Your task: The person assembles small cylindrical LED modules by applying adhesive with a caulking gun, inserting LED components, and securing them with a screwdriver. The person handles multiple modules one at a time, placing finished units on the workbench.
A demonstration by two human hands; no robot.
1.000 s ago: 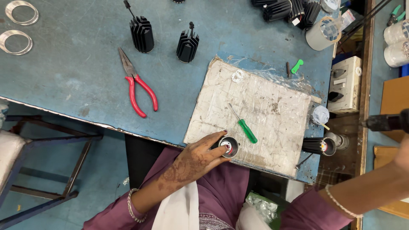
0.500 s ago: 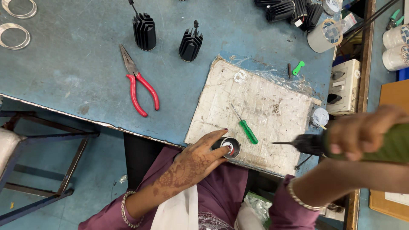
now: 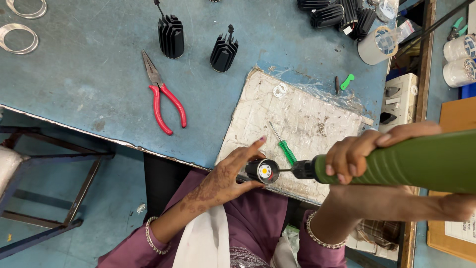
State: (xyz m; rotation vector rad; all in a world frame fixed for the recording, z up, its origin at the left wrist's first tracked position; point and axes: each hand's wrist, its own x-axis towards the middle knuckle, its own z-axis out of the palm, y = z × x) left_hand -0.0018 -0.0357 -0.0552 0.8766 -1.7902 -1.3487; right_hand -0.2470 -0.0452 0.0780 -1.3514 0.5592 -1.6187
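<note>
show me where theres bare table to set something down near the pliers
Bare blue table lies left of the red pliers, below the metal rings. Crowded: the board under the left hand and right hand, and the far right corner.

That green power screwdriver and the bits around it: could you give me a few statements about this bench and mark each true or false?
1. The right hand grips a green power screwdriver whose bit touches the face of the small black round part. True.
2. The left hand lies flat on the blue table, away from the round part. False: its fingers hold that part at the near edge of the white work board.
3. Red-handled pliers lie on the table, left of the board. True.
4. A small green-handled screwdriver stands upright in a cup. False: it lies flat on the board.
5. Two black finned heat sinks stand beyond the pliers. True.
</note>
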